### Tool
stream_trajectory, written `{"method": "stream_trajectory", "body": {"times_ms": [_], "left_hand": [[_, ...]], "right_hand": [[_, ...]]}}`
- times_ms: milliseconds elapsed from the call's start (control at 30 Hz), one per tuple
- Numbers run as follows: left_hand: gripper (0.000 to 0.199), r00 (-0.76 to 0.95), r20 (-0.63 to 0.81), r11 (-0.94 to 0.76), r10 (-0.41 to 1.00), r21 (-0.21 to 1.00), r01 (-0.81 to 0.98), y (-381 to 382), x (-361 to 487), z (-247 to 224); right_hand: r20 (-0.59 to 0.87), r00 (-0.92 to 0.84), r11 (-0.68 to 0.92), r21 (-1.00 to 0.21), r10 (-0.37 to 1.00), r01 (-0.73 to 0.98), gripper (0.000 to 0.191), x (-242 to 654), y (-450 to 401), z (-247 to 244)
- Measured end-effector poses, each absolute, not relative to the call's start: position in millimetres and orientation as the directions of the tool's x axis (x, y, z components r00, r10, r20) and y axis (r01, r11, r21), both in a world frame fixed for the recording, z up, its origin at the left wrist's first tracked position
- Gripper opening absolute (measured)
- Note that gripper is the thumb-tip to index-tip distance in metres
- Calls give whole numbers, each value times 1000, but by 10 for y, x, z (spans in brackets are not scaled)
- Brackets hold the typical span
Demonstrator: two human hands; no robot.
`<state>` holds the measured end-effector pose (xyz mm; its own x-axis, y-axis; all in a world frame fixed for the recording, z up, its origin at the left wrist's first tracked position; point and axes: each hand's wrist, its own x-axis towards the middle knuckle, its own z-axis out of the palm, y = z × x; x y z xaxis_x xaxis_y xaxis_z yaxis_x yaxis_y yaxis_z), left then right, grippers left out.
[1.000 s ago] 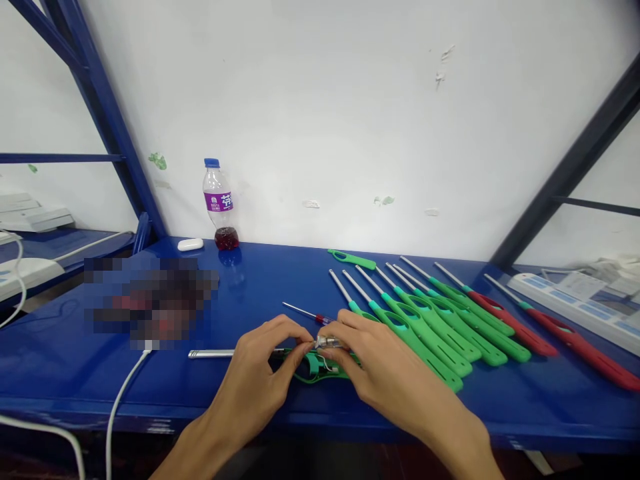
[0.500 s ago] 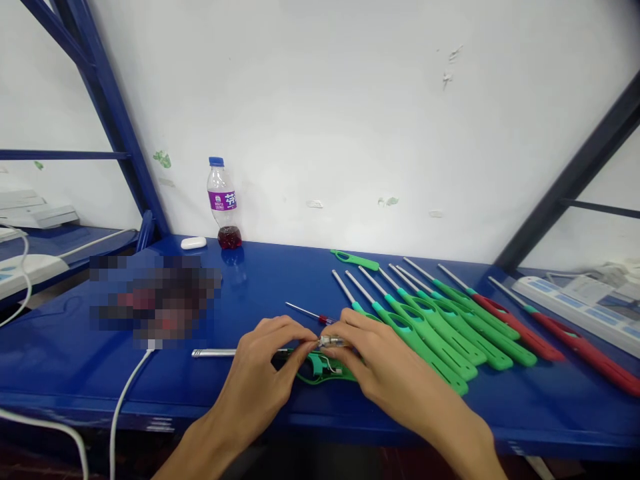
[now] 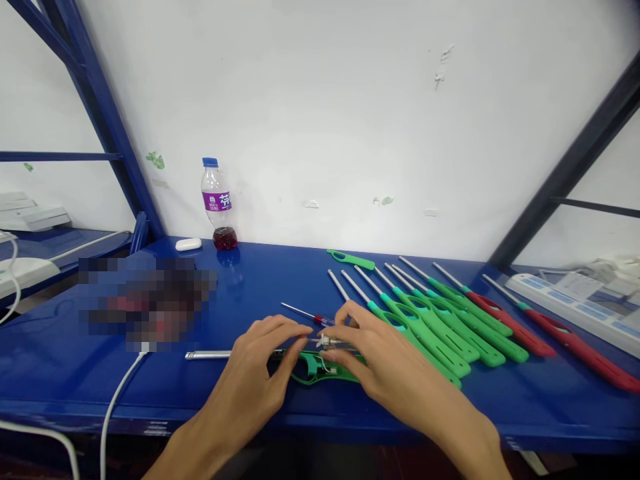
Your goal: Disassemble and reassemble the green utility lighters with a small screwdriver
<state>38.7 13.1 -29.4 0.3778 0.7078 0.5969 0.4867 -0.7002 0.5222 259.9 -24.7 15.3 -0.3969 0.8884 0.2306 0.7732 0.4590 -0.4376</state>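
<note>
My right hand (image 3: 373, 353) pinches a small clear part with a metal-looking end (image 3: 326, 341), which looks like a lighter's fuel tank. Facing it, the thumb and forefinger of my left hand (image 3: 270, 360) are pressed together near that end; what lies between them is too small to make out. Beneath both hands lies an opened green gas lighter (image 3: 327, 377), its teal trigger and a white wire exposed. Its metal tube (image 3: 207, 355) points left, partly covered by my left hand. Just behind my fingers rests a screwdriver (image 3: 315, 319) with a red, see-through handle, partly hidden by my right hand.
Several green lighters (image 3: 443, 333) and two red lighters (image 3: 575, 343) lie at the right on the blue table (image 3: 260, 280). A loose green shell half (image 3: 353, 261) is behind them. A bottle (image 3: 218, 207), a white case (image 3: 189, 245) and a power strip (image 3: 575, 310) are around.
My left fingertips have drawn slightly left, widening the gap to the metal-looking end of the clear part. The view has shifted a little; the lighters lie as before.
</note>
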Motion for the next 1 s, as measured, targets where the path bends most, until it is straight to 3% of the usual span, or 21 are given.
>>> {"method": "stream_trajectory", "body": {"times_ms": [167,267,433,733,1000], "left_hand": [[27,380,550,-633,744,396,665,180,43,-262],[22,447,399,-588,801,382,713,234,-129,-227],[23,539,181,-558,823,442,703,307,-156,-194],[26,546,217,-573,809,502,648,322,-102,-247],[33,614,313,-686,725,411,601,367,-114,-268]], "right_hand": [[230,-404,464,-371,885,805,27,2704,-223,95],[246,-403,469,-363,881,805,35,2712,-190,74],[182,-341,387,-407,922,827,16,2703,-179,139],[51,-308,290,-508,950,811,11,2756,-215,160],[50,-315,296,-507,948,810,14,2724,-227,145]]}}
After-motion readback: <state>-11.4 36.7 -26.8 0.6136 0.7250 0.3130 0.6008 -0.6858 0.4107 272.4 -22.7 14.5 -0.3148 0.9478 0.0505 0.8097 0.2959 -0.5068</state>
